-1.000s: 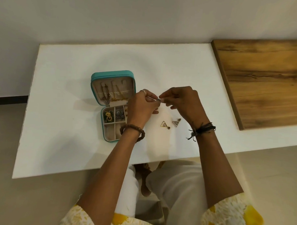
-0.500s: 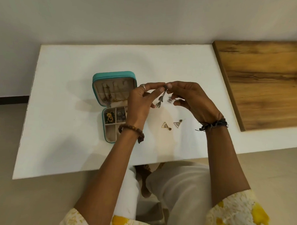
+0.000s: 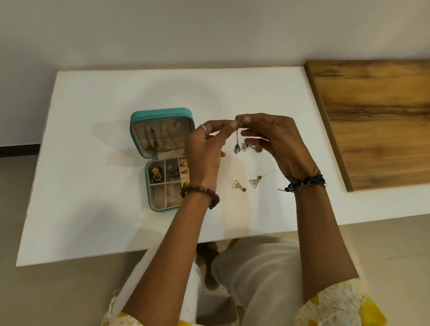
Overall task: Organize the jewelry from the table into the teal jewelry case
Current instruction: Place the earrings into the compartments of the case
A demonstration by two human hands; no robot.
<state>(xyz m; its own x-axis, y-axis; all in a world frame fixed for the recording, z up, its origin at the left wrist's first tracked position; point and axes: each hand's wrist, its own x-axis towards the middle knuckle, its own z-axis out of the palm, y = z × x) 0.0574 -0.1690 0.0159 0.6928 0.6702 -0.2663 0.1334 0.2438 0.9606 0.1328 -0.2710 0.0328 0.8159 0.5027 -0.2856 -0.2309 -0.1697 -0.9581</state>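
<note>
The teal jewelry case (image 3: 162,112) lies open on the white table (image 3: 99,133), with chains in its lid and gold and silver pieces in its tray compartments. Above the table, my left hand (image 3: 204,152) and my right hand (image 3: 279,143) pinch the top of a dark silver dangling earring (image 3: 237,143) between fingertips. A second matching silver earring (image 3: 252,147) lies just under my right fingers; whether they touch it I cannot tell. Two gold triangle earrings (image 3: 237,184) (image 3: 255,182) lie on the table below my hands.
A wooden board (image 3: 388,116) adjoins the table on the right. A wall runs behind the table. My knees in pale trousers (image 3: 253,275) are under the near edge.
Both hands rose away from the table surface and the silver earring came up, now hanging straight down from my fingertips. The triangle earrings and the case stayed put.
</note>
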